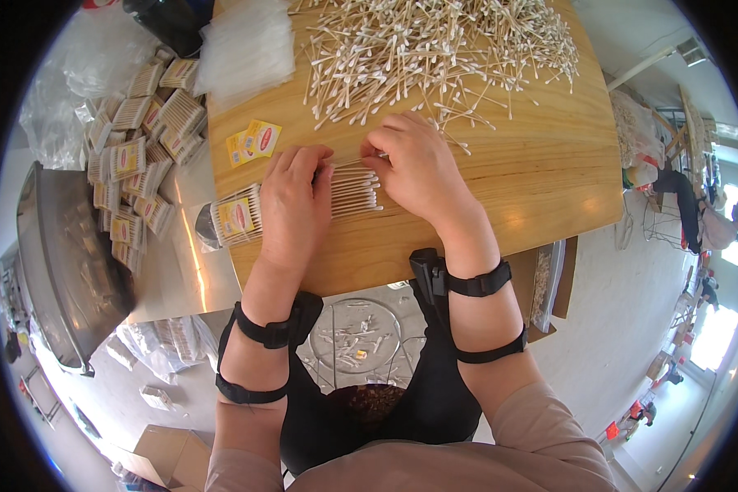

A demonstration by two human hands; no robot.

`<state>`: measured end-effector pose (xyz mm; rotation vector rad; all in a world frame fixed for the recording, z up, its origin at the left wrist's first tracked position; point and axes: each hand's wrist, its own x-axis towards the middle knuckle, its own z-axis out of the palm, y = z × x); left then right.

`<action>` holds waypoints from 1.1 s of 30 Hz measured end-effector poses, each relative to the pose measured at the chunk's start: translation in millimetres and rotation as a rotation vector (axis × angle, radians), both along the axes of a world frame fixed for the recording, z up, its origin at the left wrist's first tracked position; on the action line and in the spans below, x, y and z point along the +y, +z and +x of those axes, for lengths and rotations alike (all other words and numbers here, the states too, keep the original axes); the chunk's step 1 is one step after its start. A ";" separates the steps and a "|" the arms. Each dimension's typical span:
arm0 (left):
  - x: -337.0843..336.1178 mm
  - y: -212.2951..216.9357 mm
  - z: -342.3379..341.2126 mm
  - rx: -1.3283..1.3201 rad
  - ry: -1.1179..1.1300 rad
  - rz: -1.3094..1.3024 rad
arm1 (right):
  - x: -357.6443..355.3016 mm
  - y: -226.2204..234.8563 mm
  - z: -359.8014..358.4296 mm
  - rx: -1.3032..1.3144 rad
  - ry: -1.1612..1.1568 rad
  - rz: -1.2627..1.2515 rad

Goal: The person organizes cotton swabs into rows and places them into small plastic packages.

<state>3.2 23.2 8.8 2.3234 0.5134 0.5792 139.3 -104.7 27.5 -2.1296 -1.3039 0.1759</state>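
A neat row of cotton swabs (357, 190) lies between my hands at the table's near left, white tips to the right. My left hand (291, 193) bends over the left part of the row, its thumb and fingers closed at the far edge. My right hand (414, 164) pinches at the far right swab ends, thumb against forefinger. What exactly lies between the fingertips is partly hidden. Left of my left hand, a yellow label card (235, 216) lies on swabs by a clear plastic end (207, 227). Two more yellow cards (254, 143) lie beyond my left hand.
A big heap of loose cotton swabs (435, 57) covers the table's far side. Clear plastic bags (246, 49) are stacked at the far left. Filled swab packs (143, 148) pile up on a metal surface beside a grey bin (66, 271). A cardboard box (562, 287) stands below the table's right edge.
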 end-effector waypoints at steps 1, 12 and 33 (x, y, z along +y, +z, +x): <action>0.4 -0.9 -0.1 -0.009 0.001 0.013 | 0.5 0.2 -0.3 0.000 0.000 0.000; -1.5 3.5 -0.3 -0.015 0.015 -0.050 | -1.7 0.8 1.6 0.050 -0.026 -0.010; -15.5 -4.4 -4.1 -0.323 -0.086 -0.896 | 3.6 -8.6 -36.7 0.786 -0.061 0.439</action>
